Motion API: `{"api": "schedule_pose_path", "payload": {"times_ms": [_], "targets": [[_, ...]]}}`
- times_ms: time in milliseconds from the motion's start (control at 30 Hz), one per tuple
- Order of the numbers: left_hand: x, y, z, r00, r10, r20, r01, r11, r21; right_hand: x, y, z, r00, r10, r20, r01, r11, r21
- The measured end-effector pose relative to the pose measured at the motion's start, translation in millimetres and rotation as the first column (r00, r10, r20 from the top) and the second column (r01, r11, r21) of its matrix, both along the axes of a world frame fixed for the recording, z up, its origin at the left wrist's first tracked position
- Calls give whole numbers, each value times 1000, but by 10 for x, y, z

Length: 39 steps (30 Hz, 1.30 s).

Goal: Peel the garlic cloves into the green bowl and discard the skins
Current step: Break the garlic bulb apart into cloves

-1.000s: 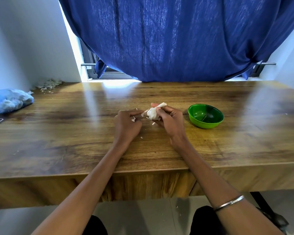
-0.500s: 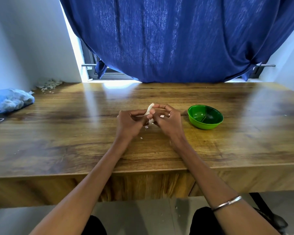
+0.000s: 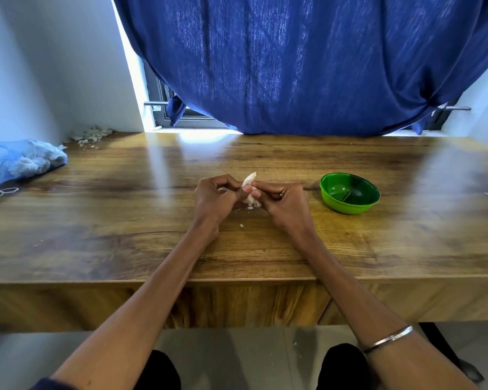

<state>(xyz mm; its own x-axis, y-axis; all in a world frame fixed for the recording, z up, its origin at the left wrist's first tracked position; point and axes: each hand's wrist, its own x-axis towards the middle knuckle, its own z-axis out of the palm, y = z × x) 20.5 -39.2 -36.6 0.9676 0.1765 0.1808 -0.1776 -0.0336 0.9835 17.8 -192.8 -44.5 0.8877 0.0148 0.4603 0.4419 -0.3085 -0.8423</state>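
A white piece of garlic (image 3: 250,183) with papery skin sticks up between both hands at the middle of the wooden table (image 3: 124,220). My left hand (image 3: 214,197) and my right hand (image 3: 282,199) meet around it, thumbs and fingertips pinching it, so most of it is hidden. The green bowl (image 3: 349,196) stands to the right of my right hand, apart from it, and nothing shows inside it. Small white skin flakes (image 3: 241,225) lie on the table just below the hands.
A blue net bag (image 3: 17,163) with pale lumps lies at the table's left edge. A heap of dry skins (image 3: 90,135) sits in the far left corner. A blue curtain (image 3: 293,66) hangs behind the table.
My two hands have come together around the garlic. One second ago my right hand held it alone, a little apart from my left hand.
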Motion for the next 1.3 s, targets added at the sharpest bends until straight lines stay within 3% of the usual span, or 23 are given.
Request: {"api": "schedule_pose_path", "payload": {"times_ms": [100,300,533,700,900,1100,1300], "targets": [[7,-9,-10,1000,11,8,-12,997,72,13,-16,-10,1000,-10,-21,10,1000,-2],[32,-12,-24,999,38,12,-38,997,73,26,4,-32,996,-25,-85,28,999,35],[13,-4,-4,996,-55,-65,52,997,-54,17,13,-20,991,-46,-130,49,999,20],[18,-43,3,998,-7,-60,-1,992,-124,-14,42,17,988,-50,-144,48,999,-15],[23,-97,-26,994,104,15,-104,995,2,-27,101,51,989,-37,-146,25,996,-83],[8,-103,-3,996,90,-16,-90,996,2,-8,73,56,980,-34,-195,5,989,-147],[53,-83,-33,993,91,-80,-95,994,-51,17,68,49,968,15,-250,-39,995,-95]]}}
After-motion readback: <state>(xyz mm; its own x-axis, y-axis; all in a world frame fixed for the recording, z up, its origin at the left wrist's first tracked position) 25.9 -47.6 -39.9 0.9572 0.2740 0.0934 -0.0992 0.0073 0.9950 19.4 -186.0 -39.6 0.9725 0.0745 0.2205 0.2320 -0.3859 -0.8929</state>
